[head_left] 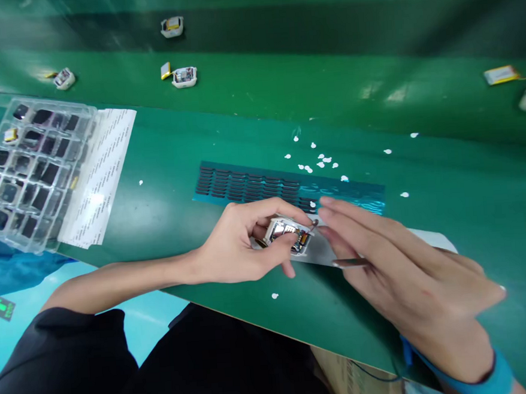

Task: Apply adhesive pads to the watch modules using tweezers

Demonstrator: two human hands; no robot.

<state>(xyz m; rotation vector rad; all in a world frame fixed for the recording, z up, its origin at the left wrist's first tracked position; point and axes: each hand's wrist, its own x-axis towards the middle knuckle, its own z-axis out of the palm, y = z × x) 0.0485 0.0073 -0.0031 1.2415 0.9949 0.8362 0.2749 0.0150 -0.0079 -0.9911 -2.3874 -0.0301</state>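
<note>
Between the thumb and fingers of my left hand (252, 240) is a small white watch housing (288, 234), its circuit board facing up. My right hand (398, 265) is just right of it, fingertips close to the housing's edge. Tucked in my right hand are metal tweezers (351, 263), only partly visible. A tiny dark piece (314, 223) shows at the right fingertips; whether they pinch it is unclear. Under the hands lies a blue film sheet (344, 194) with rows of black adhesive strips (248, 183), partly covered by the left hand.
A clear compartment tray (90, 116) with dark watch parts stands at left, beside a white printed sheet (101, 172). Small white round tabs (321, 164) are scattered beyond the hands. On the back ledge are more housings (185, 77) and a loose battery (501, 75).
</note>
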